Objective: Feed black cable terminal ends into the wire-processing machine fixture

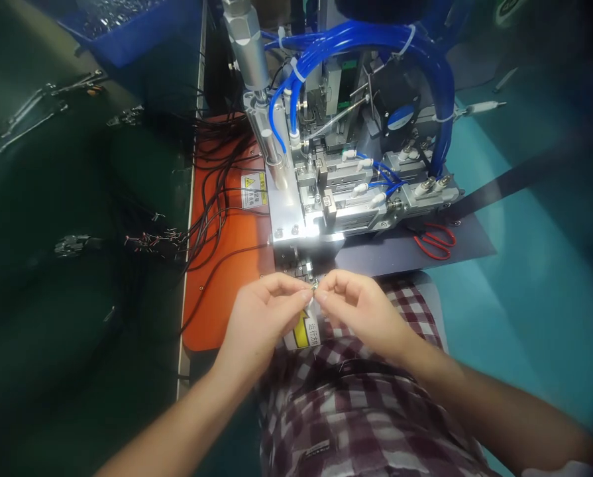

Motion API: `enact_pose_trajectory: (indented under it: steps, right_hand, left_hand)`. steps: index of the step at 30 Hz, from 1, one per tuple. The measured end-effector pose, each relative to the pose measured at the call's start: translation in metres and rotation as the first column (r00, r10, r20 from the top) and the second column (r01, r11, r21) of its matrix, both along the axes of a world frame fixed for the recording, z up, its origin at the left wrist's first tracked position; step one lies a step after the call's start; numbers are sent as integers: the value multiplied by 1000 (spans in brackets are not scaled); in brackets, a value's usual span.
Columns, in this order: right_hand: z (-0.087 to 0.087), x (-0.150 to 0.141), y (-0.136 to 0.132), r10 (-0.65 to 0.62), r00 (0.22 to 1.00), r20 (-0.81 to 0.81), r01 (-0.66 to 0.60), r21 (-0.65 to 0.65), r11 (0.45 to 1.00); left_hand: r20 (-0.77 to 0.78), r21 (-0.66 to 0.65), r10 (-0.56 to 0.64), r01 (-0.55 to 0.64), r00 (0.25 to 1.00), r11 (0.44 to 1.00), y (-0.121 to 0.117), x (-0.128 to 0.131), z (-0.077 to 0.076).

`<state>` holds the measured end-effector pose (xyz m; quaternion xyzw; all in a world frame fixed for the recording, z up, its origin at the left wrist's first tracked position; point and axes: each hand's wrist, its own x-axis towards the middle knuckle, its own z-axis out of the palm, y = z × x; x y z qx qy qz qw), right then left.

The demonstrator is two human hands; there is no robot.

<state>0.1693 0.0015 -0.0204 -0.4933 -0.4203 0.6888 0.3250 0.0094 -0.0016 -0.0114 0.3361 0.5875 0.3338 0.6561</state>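
Note:
My left hand (266, 308) and my right hand (353, 301) meet fingertip to fingertip in front of the machine (326, 225). Thumb and forefinger of each are pinched together. Between them is a tiny metallic piece (315, 287), too small and too covered by the fingers to name. Just beyond the fingertips lies the machine's lit front end, with small metal fixtures (303, 268). Under the hands a white label (312, 331) with a yellow arrow shows in part.
Black cables (216, 192) with stripped ends run left across the orange base plate (221, 278). Red-handled scissors (435, 242) lie right of the machine. Thick blue air tubes (445, 86) arch above it. A blue bin (120, 40) holding small metal parts stands at the upper left.

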Motion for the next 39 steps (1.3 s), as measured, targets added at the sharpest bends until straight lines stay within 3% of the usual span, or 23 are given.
enact_pose_trajectory:
  steps: [3, 8, 22, 34, 39]
  right_hand:
    - [1, 5, 7, 37, 999, 20, -38, 17, 999]
    - [3, 7, 17, -5, 999, 37, 3, 50, 999]
    - [-9, 6, 15, 22, 987, -156, -29, -45, 999]
    - [-9, 9, 17, 44, 978, -205, -73, -135, 988]
    - [-10, 10, 17, -5, 996, -94, 8, 27, 1000]
  left_hand:
    - [40, -27, 18, -17, 999, 1000, 3, 0, 0]
    - [39, -35, 6, -5, 999, 999, 6, 0, 1]
    - [77, -58, -20, 25, 997, 998, 4, -2, 1]
    - [147, -60, -34, 43, 989, 997, 4, -5, 1]
    - [151, -54, -59, 67, 987, 996, 3, -5, 2]
